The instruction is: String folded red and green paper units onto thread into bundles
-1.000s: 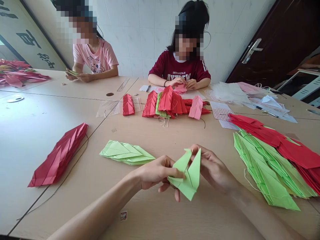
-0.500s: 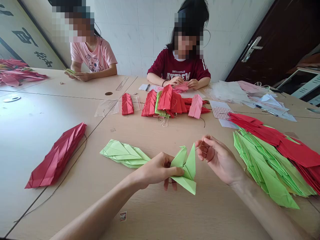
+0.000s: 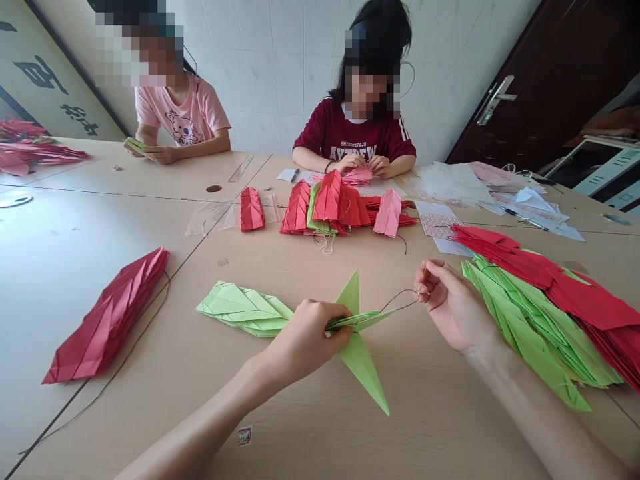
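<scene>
My left hand (image 3: 313,333) is closed around the folded end of a green paper piece (image 3: 367,370), whose pointed flaps spread outward in a star shape. From that piece a thin dark cord (image 3: 397,293) loops across to my right hand (image 3: 447,300), which pinches its far end between thumb and fingers. Behind my left wrist lies a flat folded green paper stack (image 3: 243,308), partly hidden by the hand. Farther left, a dark red folded paper stack (image 3: 107,317) rests on the table with a long cord beside it.
Green folded papers (image 3: 530,333) and red ones (image 3: 560,287) lie heaped at the right. Across the table (image 3: 300,427), small red, green and pink bundles (image 3: 327,203) sit before a person in a maroon shirt (image 3: 353,137). Another person in pink (image 3: 185,117) holds folded paper.
My left hand has turned the green paper piece so its flaps point up, right and down. My right hand has moved right, drawing the cord out into a visible loop.
</scene>
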Demonstrator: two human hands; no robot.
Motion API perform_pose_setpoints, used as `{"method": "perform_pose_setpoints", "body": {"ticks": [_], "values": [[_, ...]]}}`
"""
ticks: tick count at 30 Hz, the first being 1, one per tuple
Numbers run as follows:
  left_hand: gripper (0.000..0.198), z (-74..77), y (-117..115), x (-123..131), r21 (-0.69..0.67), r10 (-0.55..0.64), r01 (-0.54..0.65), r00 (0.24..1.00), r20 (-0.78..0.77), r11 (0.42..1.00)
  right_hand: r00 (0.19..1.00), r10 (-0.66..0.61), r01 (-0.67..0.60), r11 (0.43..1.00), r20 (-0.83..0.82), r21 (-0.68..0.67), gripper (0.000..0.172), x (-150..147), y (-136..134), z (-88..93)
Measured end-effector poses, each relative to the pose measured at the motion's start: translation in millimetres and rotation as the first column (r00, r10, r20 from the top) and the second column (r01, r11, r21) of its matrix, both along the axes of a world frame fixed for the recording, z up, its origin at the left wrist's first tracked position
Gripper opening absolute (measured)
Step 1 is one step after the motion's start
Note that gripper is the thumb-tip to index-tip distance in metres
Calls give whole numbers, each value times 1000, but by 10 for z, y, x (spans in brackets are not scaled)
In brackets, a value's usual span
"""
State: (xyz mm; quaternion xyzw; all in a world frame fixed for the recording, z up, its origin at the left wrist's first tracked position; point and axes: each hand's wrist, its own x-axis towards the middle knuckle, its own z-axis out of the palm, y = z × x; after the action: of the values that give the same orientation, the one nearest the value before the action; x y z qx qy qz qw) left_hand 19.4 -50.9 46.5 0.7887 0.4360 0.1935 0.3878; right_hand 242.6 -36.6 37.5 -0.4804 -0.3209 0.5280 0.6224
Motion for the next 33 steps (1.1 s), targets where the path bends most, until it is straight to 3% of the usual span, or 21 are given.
{"method": "perform_pose_setpoints", "body": {"ticks": [6, 12, 15, 18, 20, 22, 25, 28, 33], "values": [[23, -71, 10, -11, 110, 18, -15, 999, -27, 994, 998, -10, 6, 998, -59, -58, 15, 51, 29, 7], [25, -72, 29, -18, 157, 65, -51, 995, -80, 986, 988, 55, -78, 983, -144, -164, 19, 143, 50, 35], [26, -66, 37, -26, 180, 96, -81, 992, -79, 980, 993, 98, -108, 981, -67, -164, 21, 200, 53, 84], [27, -79, 40, -31, 190, 116, -103, 991, -61, 976, 961, 238, -208, 958, 141, -196, 20, 237, 36, 144], [28, -93, 42, -32, 196, 122, -109, 991, -56, 974, 867, 365, -285, 921, 340, -265, 19, 245, 12, 158], [29, -105, 47, -32, 205, 126, -112, 990, -58, 972, 708, 472, -345, 880, 525, -326, 20, 244, -11, 133], [32, -116, 61, -35, 223, 130, -109, 988, -79, 969, 461, 533, -400, 838, 709, -370, 20, 243, -26, 33], [34, -120, 76, -39, 235, 128, -97, 985, -118, 967, 266, 479, -362, 854, 837, -374, 19, 250, -18, -61], [35, -118, 91, -48, 248, 136, -93, 978, -159, 964, 38, 319, -263, 917, 947, -299, 17, 273, -4, -86]]}}
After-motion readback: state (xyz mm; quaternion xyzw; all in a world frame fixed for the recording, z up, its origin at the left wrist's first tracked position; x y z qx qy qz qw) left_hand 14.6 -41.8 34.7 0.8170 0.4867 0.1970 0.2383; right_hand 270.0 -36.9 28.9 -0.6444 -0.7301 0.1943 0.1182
